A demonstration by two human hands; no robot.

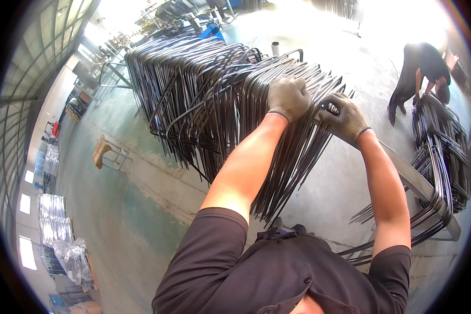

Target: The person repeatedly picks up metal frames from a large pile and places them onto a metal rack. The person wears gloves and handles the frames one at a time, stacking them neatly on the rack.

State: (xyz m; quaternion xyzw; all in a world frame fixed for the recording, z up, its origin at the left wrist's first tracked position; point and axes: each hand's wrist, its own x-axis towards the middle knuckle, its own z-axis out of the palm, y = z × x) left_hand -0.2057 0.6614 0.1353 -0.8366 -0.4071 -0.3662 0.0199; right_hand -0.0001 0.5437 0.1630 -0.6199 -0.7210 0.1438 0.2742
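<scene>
On the metal rack at the centre of the head view hangs a dense row of bent steel rods (209, 99) — dark, U-shaped pieces packed side by side, their legs slanting down toward the concrete floor (141, 209). Both hands wear grey knit gloves.

- The left hand (288, 97) rests on top of the near end of the row; its grip is closed over the upper bends of the nearest rods.
- The right hand (344, 118) sits just beside it, to the right; its grip is clamped on the top of the outermost rods, fingers curled around them.
- Both forearms are bare and extend up from a dark short-sleeved shirt at the lower edge.

To the right, a second stack of bent rods (439, 157) lies across an angled steel frame (418, 183), well apart from the row in hand. Beyond it a second person (421, 73) in dark clothing bends over that stack. A wooden stool (103, 152) stands on the floor to the left of the rack — near it, not touching. Wrapped bundles (63, 240) lie along the left wall.
</scene>
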